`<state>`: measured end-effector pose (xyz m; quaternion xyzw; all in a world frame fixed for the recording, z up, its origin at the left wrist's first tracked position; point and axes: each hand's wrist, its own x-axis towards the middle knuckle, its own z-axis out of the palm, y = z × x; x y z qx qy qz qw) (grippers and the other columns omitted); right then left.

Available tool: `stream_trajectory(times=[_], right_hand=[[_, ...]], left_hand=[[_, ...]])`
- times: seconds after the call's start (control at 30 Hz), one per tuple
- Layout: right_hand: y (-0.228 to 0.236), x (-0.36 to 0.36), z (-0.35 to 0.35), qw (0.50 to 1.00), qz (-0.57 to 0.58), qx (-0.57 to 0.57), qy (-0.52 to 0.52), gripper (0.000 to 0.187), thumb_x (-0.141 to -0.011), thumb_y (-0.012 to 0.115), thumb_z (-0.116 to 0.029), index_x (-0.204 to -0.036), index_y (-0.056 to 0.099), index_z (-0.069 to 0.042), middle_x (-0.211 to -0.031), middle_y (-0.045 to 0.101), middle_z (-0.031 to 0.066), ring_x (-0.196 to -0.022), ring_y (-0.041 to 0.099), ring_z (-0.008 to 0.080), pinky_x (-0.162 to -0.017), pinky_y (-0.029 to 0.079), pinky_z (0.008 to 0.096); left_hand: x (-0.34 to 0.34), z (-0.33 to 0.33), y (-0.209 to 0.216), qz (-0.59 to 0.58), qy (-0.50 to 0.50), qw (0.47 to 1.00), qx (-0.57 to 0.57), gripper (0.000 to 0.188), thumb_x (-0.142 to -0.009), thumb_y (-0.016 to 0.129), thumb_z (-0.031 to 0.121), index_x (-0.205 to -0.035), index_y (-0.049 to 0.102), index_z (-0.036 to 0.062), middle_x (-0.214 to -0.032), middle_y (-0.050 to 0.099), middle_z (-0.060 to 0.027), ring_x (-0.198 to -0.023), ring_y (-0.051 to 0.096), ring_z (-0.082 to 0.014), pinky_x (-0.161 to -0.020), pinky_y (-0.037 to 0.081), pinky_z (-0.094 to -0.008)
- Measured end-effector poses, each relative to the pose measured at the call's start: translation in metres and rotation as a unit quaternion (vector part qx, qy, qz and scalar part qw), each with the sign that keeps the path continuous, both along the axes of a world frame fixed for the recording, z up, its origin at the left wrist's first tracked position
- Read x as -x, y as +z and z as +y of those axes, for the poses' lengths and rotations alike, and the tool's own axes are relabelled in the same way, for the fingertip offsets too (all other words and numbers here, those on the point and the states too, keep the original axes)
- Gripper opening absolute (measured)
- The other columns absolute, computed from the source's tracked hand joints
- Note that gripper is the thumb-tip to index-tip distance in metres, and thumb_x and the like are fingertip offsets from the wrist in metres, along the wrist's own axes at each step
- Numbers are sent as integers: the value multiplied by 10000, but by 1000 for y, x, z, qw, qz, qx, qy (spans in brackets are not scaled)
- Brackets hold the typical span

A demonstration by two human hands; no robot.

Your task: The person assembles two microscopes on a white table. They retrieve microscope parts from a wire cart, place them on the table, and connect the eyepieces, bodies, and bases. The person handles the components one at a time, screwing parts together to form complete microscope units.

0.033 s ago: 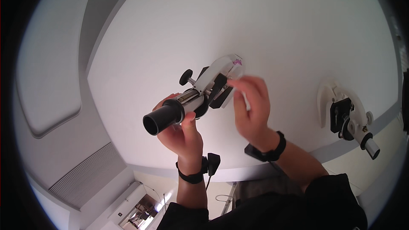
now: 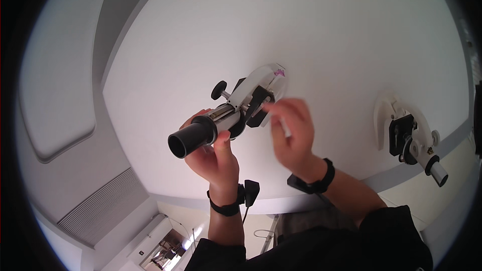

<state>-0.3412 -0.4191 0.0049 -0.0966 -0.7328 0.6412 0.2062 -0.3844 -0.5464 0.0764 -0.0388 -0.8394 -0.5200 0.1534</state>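
- Microscope (image 2: 250, 86), the landmark for this view: white body with black fittings, situated over the middle of the white table (image 2: 361, 30), its black tube (image 2: 188, 140) slanting toward the lower left.
- Left hand (image 2: 215, 165): closed around the microscope just behind the black tube, thumb on the near side and the other fingers mostly hidden behind.
- Right hand (image 2: 293, 133): held just to the right of the microscope, fingers curled and fingertips beside its black bracket (image 2: 257, 98). Motion blurred the fingertips, and whether they touched or gripped anything could not be told.
- Round knob (image 2: 218, 90): black, on a short metal stem, projecting from the left side of the microscope.
- Pink mark (image 2: 279, 73): a small patch at the far end of the microscope's white arm.
- Second microscope (image 2: 401, 135): white with a black plate and a silver tube, standing well to the right of the microscope, near the table's edge.
- Wristbands: one black band (image 2: 224, 209) below the microscope on the left wrist, another (image 2: 326, 176) to its lower right on the right wrist, each with a black box attached.
- Slatted grille (image 2: 98, 206): grey, well to the lower left of the microscope.
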Motion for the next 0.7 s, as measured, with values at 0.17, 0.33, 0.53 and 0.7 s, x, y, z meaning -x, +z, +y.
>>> stream_trajectory(times=[0.17, 0.33, 0.53, 0.7], right_hand=[[2, 0, -34, 877, -115, 442, 151, 432, -935, 613, -26, -1346, 480, -30, -1167, 598, 97, -1038, 611, 199, -844, 509, 338], [-4, 13, -30, 642, -61, 715, 271, 474, -1003, 548, -56, -1439, 364, -67, -1316, 530, 60, -1216, 527, 169, -994, 471, 356], [-24, 14, -47, 531, -7, 786, 316, 450, -1000, 588, -112, -1409, 402, -86, -1294, 543, 21, -1177, 529, 136, -1031, 439, 377], [-20, 12, -56, 679, -42, 689, 251, 440, -955, 652, -105, -1351, 463, -71, -1243, 577, 22, -1084, 569, 118, -950, 485, 361]], left_hand=[[2, -1, -3, 8, -17, 1000, -8, 514, -881, 754, 276, -1182, 548, -87, -1120, 628, -158, -1034, 624, -246, -924, 498, -377], [0, -4, -6, 15, -20, 1000, -10, 477, -905, 734, 221, -1204, 528, -87, -1154, 618, -161, -1080, 602, -247, -968, 472, -384], [1, -6, -7, 3, -31, 999, -17, 450, -914, 728, 213, -1209, 533, -65, -1162, 619, -152, -1087, 596, -233, -980, 457, -378], [1, -5, -3, -2, -31, 1000, -6, 377, -909, 726, 192, -1152, 558, -43, -1096, 647, -132, -1039, 610, -220, -943, 462, -360]])
